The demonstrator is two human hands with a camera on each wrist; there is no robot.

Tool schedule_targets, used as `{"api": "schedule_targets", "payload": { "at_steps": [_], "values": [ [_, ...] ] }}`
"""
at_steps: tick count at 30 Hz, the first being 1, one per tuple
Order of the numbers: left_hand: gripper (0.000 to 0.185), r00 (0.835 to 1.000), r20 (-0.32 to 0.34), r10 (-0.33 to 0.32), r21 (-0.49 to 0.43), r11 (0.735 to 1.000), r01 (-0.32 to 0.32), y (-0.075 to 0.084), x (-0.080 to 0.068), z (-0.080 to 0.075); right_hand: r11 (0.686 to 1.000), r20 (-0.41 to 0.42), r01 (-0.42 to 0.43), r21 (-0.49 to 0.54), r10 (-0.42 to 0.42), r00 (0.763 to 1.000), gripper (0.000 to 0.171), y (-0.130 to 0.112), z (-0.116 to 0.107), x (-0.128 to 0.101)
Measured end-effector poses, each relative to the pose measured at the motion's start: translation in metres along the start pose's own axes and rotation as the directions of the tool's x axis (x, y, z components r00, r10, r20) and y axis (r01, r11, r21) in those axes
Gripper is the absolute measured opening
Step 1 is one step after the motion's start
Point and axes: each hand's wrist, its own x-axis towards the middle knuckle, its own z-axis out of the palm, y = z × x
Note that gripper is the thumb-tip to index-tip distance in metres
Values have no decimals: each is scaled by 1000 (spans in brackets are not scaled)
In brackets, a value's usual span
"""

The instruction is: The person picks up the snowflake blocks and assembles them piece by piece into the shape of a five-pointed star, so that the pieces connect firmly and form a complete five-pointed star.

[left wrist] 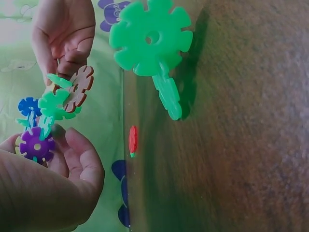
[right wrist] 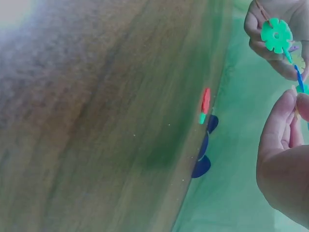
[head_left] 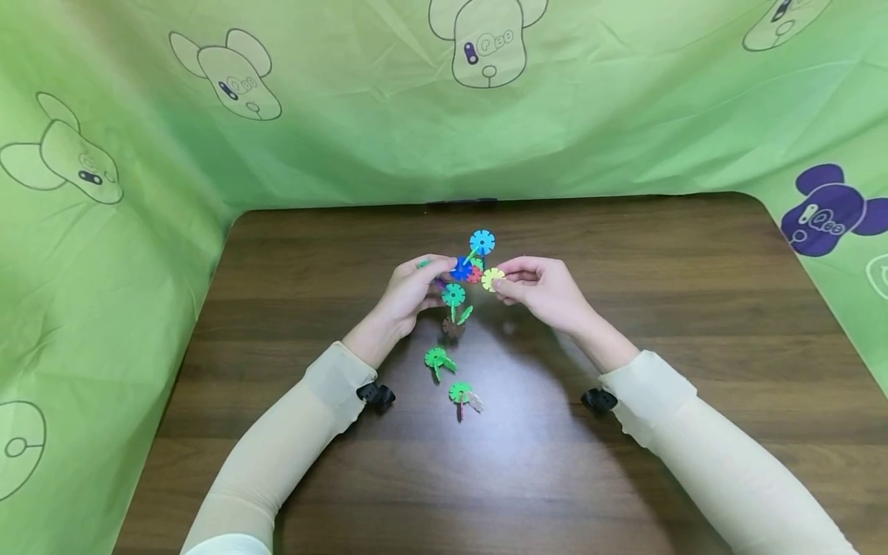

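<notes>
Both hands hold a cluster of plastic snowflake discs (head_left: 461, 270) just above the table's middle. My left hand (head_left: 441, 276) grips its left side, fingers curled by a purple disc (left wrist: 36, 145). My right hand (head_left: 501, 279) pinches the yellow disc (head_left: 492, 278) on the right side. A light blue disc (head_left: 482, 242) sticks up at the top. A green disc (head_left: 454, 294) and a brown disc (head_left: 452, 327) hang below. The right wrist view shows the right hand's fingers (right wrist: 285, 125) near the green disc (right wrist: 276, 35) held in the left hand (right wrist: 270, 46).
Two small disc pieces lie on the dark wooden table (head_left: 624, 462) nearer to me: a green pair (head_left: 437, 358) and a green, white and red piece (head_left: 461, 395). A green printed cloth (head_left: 347, 116) walls the back and sides.
</notes>
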Motion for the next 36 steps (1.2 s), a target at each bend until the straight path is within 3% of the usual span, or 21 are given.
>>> {"api": "schedule_targets", "payload": {
  "at_steps": [14, 21, 26, 30, 36],
  "values": [
    [17, 1000, 16, 12, -33, 999, -11, -4, -1, 4, 996, 2, 50, 68, -50, 999, 26, -2, 4, -5],
    [12, 998, 57, 30, -49, 998, -28, -5, -2, 4, 995, 0, 60, 84, -60, 998, 27, -3, 4, -5],
    [21, 988, 139, 74, -62, 996, -66, -6, -2, 3, 984, -8, 91, 154, -90, 996, 29, -3, 4, -6],
    [23, 975, 191, 110, -31, 994, -106, -6, -3, 4, 976, -9, 102, 194, -102, 995, 28, -4, 3, -7],
    [28, 973, 157, 172, 120, 974, -191, -5, -3, 5, 979, -15, 119, 168, -118, 993, 28, -5, 2, -8]
  ]
}}
